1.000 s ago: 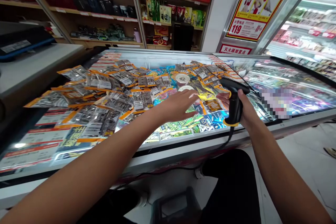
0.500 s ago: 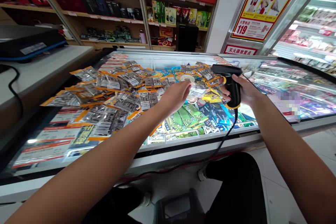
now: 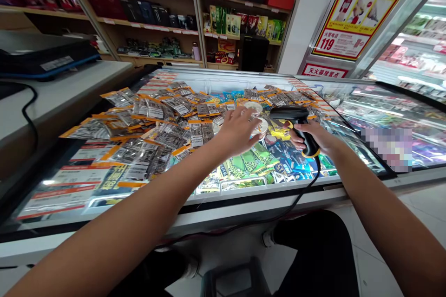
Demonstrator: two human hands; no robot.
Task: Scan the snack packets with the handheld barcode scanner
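Observation:
My right hand [image 3: 315,138] is wrapped round the grip of a black barcode scanner [image 3: 291,112] with yellow trim, its head pointing left. My left hand [image 3: 239,132] hovers over the glass top with fingers spread and nothing in it. Left of it lies a loose heap of small clear packets [image 3: 153,109] with orange edges and printed labels. More such packets [image 3: 278,98] lie behind the scanner. Under the glass, below my left hand, are green snack bags [image 3: 249,160] with a pea picture and dark blue bags [image 3: 287,155].
The glass-topped freezer [image 3: 114,220] spans the front. A scale [image 3: 45,55] stands on a white counter [image 3: 104,72] to the left. The scanner's cable [image 3: 303,190] hangs over the front edge. Stocked shelves [image 3: 149,25] stand behind. A grey stool [image 3: 237,278] is below.
My left hand has opened from closed fingers to spread ones. The scanner in my right hand has moved lower and slightly left, and more packets show behind it.

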